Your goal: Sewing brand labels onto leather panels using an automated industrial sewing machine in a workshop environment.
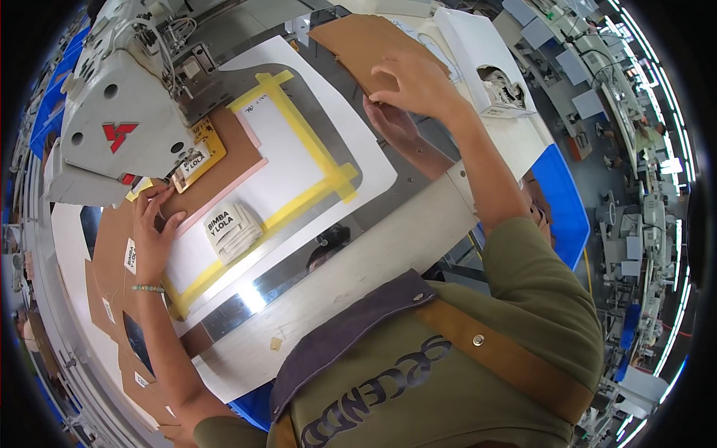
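My left hand (155,228) rests by the sewing machine, with bent fingertips touching a brown panel (239,142) and the thumb held apart from them. That panel lies along pink strips in a yellow-taped white frame (299,138). Over it, a yellow-and-metal clamp plate (213,145) surrounds a white printed label (191,166) beneath the machine head (123,104). At the far right, my right hand (418,84) has thumb and fingers at the near edge of another brown panel (358,45). A stack of white labels (233,230) sits near the left hand.
An opened white box (485,63) with labels inside stands beyond my right hand. Several brown panels with labels (112,257) overlap at the left. A blue bin (556,201) is at the right, and the pale table edge (358,276) runs before me.
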A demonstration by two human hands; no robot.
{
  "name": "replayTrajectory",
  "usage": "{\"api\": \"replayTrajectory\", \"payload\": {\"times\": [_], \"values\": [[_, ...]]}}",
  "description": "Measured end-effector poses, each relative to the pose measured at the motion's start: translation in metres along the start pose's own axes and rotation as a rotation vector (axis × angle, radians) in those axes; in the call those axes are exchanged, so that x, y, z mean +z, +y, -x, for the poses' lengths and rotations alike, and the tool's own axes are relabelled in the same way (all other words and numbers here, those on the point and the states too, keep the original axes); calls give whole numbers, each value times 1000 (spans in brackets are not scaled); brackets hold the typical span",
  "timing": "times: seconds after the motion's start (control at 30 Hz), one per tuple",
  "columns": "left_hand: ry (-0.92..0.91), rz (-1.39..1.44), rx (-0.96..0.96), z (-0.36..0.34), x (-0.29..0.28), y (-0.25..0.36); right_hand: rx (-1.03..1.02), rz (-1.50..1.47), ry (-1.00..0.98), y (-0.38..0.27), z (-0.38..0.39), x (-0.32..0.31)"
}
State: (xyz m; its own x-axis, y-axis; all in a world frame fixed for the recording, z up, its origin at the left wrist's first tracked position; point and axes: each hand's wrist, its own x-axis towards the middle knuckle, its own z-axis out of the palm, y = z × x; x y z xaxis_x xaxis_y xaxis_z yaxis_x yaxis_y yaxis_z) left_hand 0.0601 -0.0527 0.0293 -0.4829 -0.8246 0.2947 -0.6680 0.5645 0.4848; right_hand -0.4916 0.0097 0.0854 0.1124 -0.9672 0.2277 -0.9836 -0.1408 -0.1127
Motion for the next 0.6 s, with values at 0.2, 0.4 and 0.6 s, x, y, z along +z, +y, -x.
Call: {"api": "replayTrajectory", "payload": {"times": [0.2,0.4,0.6], "values": [[14,24,98,-7,22,17,11,-89,83,12,13,16],[33,-38,165,-10,23,32,60,-257,107,24,4,18],[-50,-303,84,40,-13,7,60,-315,350,20,-3,19]]}}
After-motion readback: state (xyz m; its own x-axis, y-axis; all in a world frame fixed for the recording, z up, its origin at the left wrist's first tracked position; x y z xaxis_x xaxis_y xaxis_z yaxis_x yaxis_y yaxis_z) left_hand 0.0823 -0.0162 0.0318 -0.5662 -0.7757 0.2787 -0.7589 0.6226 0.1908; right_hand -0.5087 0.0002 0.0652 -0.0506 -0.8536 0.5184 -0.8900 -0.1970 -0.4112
